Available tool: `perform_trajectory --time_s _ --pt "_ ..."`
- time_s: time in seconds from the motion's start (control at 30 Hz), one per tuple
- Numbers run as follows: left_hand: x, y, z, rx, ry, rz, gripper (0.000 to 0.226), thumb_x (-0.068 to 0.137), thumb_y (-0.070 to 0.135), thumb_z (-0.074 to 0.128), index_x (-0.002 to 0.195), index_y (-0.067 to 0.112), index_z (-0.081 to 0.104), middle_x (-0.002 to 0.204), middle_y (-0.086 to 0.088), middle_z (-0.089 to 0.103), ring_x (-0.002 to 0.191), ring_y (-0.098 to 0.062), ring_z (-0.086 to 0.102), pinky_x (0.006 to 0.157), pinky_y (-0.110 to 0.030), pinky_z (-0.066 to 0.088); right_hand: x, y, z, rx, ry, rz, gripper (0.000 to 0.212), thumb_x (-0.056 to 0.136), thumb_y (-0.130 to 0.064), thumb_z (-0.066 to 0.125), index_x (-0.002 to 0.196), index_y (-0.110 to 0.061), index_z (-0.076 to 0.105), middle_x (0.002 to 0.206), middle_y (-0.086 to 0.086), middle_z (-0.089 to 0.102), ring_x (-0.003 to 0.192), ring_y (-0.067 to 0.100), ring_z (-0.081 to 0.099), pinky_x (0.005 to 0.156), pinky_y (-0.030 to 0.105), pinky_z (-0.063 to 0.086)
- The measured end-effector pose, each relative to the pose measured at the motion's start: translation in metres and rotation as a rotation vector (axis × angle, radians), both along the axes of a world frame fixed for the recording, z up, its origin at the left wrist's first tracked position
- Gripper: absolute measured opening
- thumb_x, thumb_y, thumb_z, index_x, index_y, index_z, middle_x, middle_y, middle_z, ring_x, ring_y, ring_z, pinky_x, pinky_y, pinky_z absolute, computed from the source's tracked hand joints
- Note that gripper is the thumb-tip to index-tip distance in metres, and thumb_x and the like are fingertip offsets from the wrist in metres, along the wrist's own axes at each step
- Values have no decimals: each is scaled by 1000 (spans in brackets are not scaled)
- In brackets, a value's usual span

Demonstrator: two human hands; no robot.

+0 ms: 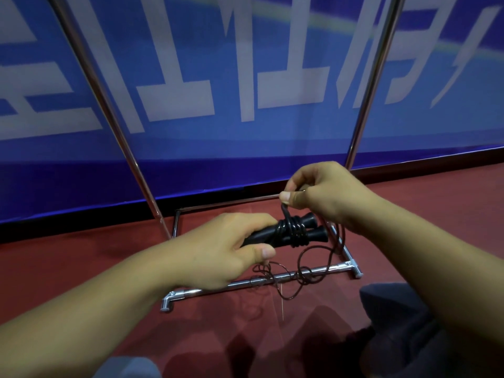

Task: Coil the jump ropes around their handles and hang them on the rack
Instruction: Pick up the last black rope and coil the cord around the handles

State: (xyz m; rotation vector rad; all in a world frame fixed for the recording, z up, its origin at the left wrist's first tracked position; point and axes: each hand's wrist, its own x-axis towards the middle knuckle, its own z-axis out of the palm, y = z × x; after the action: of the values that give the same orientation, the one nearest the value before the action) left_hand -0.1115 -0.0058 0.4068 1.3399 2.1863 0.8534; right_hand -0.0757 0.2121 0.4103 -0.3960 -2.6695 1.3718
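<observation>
My left hand (218, 249) grips two black jump rope handles (313, 227) held side by side, their flared ends pointing right. Several turns of dark rope (293, 231) are wound around both handles. My right hand (324, 195) pinches the rope just above the coil, pulling it upward. The loose remainder of the rope (305, 274) hangs down in loops over the lower bar of the chrome rack (245, 283) onto the floor.
The rack's two slanted chrome uprights (109, 110) rise left and right in front of a blue banner wall (245, 77) with white lettering. The floor (218, 336) is dark red. My knees in grey trousers (403, 323) show at the bottom.
</observation>
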Motion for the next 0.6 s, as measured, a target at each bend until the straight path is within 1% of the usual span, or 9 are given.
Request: perform_trajectory --time_s 0.1,0.2,0.23,0.3,0.33,0.43,0.5,0.57,0.6 --pt "2 -1 -2 48 -1 22 14 92 40 54 99 30 59 85 -3 64 80 -26 60 77 -53 49 1 -1 -2 -71 -19 68 25 80 -37 80 75 -15 70 63 0 61 56 13 52 57 29 43" --pt "4 -3 -2 130 -17 32 17 94 38 56 105 27 61 84 -3 63 77 -27 60 74 -51 51 5 -6 -1 -142 -4 247 28 85 -39 72 81 -11 71 69 8 66 60 16 59 60 31 49" --pt "4 -4 -1 159 -18 39 18 95 36 57 109 26 63 85 -2 64 78 -25 62 75 -49 52 6 -9 0 -183 2 288 27 87 -34 70 84 -8 71 72 13 66 62 17 60 60 30 49" --pt "2 -6 1 202 -2 73 16 98 33 58 112 33 63 84 2 67 78 -17 66 76 -41 54 8 -12 0 -237 -14 324 8 92 -9 67 85 -4 69 72 13 63 60 15 56 57 24 46" --pt "1 -7 1 216 20 98 13 98 33 59 110 37 62 81 4 67 78 -15 66 75 -39 54 8 -13 -2 -219 -21 334 12 92 -2 62 83 -8 68 69 7 62 59 13 54 57 25 44" --pt "0 -8 1 234 161 185 11 94 45 54 105 43 56 77 6 65 72 -14 65 68 -39 53 9 -19 -6 -211 -68 298 24 95 -7 55 78 -18 67 66 -6 66 66 11 59 68 34 49" --pt "0 -7 0 241 258 225 12 93 48 53 103 43 53 73 11 61 63 -10 58 58 -31 45 8 -25 -7 -306 -98 268 24 95 -7 55 79 -18 68 69 -2 68 70 16 61 73 37 49" --pt "0 -6 1 252 302 253 5 97 44 54 101 43 53 71 15 57 61 -6 53 56 -24 38 7 -33 -9 -439 -117 255 24 97 -9 51 79 -16 66 66 2 63 65 17 57 67 36 47" --pt "0 -5 1 261 315 272 5 97 43 54 102 42 54 72 15 58 64 -5 54 58 -25 40 6 -37 -11 -531 -131 237 25 98 -9 48 79 -14 64 63 3 59 61 17 54 62 34 44"
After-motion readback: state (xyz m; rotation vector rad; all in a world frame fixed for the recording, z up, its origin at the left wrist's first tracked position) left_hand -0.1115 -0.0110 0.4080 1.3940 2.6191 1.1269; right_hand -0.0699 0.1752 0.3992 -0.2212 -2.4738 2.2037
